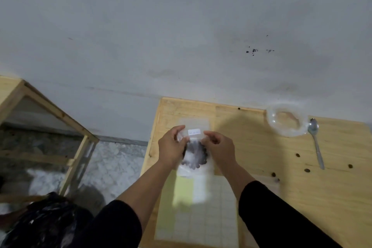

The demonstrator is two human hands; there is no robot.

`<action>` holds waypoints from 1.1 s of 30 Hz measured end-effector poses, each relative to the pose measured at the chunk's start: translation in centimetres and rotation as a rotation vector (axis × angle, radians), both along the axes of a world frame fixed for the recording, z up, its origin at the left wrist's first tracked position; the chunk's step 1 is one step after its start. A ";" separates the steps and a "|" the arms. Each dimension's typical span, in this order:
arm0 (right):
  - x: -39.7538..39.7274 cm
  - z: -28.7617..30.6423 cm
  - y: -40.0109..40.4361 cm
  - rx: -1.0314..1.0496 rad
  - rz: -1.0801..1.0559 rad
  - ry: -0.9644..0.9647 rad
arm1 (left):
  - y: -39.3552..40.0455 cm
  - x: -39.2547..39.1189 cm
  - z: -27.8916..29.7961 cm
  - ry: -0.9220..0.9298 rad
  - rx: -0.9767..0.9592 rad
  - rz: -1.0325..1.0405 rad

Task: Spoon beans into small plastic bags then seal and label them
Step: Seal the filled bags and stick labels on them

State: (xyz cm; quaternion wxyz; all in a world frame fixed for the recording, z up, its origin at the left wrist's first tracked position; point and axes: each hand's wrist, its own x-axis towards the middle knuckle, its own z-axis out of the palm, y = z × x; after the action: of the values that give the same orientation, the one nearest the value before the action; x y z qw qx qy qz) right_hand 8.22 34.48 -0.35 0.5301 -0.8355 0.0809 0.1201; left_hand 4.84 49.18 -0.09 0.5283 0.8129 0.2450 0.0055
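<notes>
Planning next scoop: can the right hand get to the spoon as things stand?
Probably not right away: the right hand is pinching the bag together with the left hand. The path across the table to the spoon looks clear.

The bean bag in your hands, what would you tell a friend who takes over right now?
Left hand and right hand both pinch the top of the bean bag, held over the table. It holds dark beans and already has a white label. The clear bowl looks empty; the spoon lies beside it. Loose beans are scattered on the table. Left: check the seal, then pick up strays.
</notes>
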 end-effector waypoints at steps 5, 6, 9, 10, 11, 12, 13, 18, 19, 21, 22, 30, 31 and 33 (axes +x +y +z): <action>1.1 -1.2 0.3 -0.058 0.031 0.008 | -0.2 0.9 -1.2 0.012 0.131 0.008; 1.3 -1.3 0.3 -0.072 0.037 0.000 | -0.2 1.1 -1.3 0.012 0.145 -0.002; 1.8 -1.4 0.4 -0.158 0.088 -0.053 | -0.1 1.5 -1.6 0.043 0.200 -0.048; 1.9 -1.5 0.4 -0.194 0.111 -0.084 | 0.0 1.6 -1.7 0.064 0.230 -0.070; 1.9 -1.6 0.5 -0.230 0.132 -0.117 | 0.0 1.5 -1.6 0.086 0.261 -0.096; 1.9 -1.7 0.5 -0.270 0.151 -0.154 | 0.0 1.5 -1.5 0.096 0.290 -0.121; 1.8 -1.8 0.5 -0.320 0.174 -0.191 | 0.0 1.4 -1.5 0.093 0.319 -0.148; 0.1 -1.5 0.8 -0.561 0.322 -0.430 | 0.1 0.6 -0.7 0.024 0.441 -0.267; -0.2 -1.0 0.9 -0.573 0.330 -0.509 | 0.2 0.3 -0.4 0.014 0.455 -0.285; -1.0 0.1 0.9 -0.693 0.406 -0.625 | 0.2 -0.4 0.2 -0.011 0.491 -0.321; -1.4 0.2 0.7 -0.759 0.451 -0.653 | 0.2 -0.8 0.5 -0.032 0.514 -0.338; -7.0 2.7 -2.3 -0.916 0.492 -0.516 | -1.7 -4.2 1.9 -0.266 0.596 -0.527; -7.9 3.1 -2.9 -0.929 0.452 -0.508 | -2.2 -4.7 2.0 -0.290 0.597 -0.558; -9.4 3.0 -4.6 -0.917 0.387 -0.442 | -3.6 -5.6 1.8 -0.339 0.594 -0.617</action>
State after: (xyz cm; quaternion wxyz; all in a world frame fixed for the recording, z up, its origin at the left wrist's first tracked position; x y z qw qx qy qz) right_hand -1.22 29.90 2.61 0.0840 -0.9860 -0.1435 -0.0107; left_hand -0.75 45.54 1.68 0.2820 0.9516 -0.1105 0.0511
